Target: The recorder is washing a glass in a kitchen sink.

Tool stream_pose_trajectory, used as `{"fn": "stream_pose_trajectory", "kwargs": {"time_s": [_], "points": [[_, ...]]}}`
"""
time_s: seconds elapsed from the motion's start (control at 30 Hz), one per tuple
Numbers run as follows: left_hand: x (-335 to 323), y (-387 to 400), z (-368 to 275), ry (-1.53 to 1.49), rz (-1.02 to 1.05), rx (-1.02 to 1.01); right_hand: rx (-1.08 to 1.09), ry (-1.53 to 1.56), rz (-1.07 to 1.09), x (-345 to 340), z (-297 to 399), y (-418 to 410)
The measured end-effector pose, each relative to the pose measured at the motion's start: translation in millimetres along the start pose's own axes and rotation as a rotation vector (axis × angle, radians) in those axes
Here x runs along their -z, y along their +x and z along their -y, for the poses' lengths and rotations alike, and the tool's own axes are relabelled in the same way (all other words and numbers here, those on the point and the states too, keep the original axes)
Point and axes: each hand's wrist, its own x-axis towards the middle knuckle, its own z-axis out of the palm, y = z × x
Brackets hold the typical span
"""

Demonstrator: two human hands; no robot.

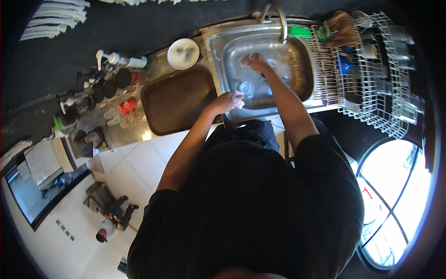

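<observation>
My left hand [225, 103] is at the front left rim of a stainless steel sink [216, 48]. Its fingers are bent and look whitish, as if with suds; whether they hold something is unclear. Over the basin, farther back, my right hand [258, 62] reaches down with its fingers towards the left wall. Something pale, foam or a small wet item, shows at those fingertips, too blurred to name. A clear drinking glass [246, 89] lies in the basin between my hands. Other small shiny items on the basin floor are partly hidden by my right forearm.
A curved faucet [284, 26] overhangs the basin, near a bright green item [300, 32]. Right is a white wire dish rack [370, 115] with glasses. Left are a brown tray [179, 101], a white bowl [183, 42], red cups [129, 104] and pump bottles [136, 62]. A person [110, 226] sits farther off.
</observation>
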Motion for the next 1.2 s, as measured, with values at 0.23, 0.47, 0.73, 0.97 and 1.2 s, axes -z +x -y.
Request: {"fn": "stream_pose_trajectory", "kwargs": {"time_s": [0.23,0.47,0.73,0.97,1.2], "points": [[12,44,-34,-0.994,0.092,0.016,0.192,-0.38,0.06,81,106,-116],[-60,48,-97,-0.495,-0.55,-0.236,0.009,0.306,0.013,128,132,-167],[-122,56,-89,-0.819,-0.439,-0.269,0.423,0.331,0.396,177,67,-155],[-155,58,-113,-1.11,-0.389,-0.256,0.588,0.118,0.114,207,64,-165],[-181,44,-123,-0.871,-0.631,-0.273,0.441,0.152,0.333,216,94,-183]]}}
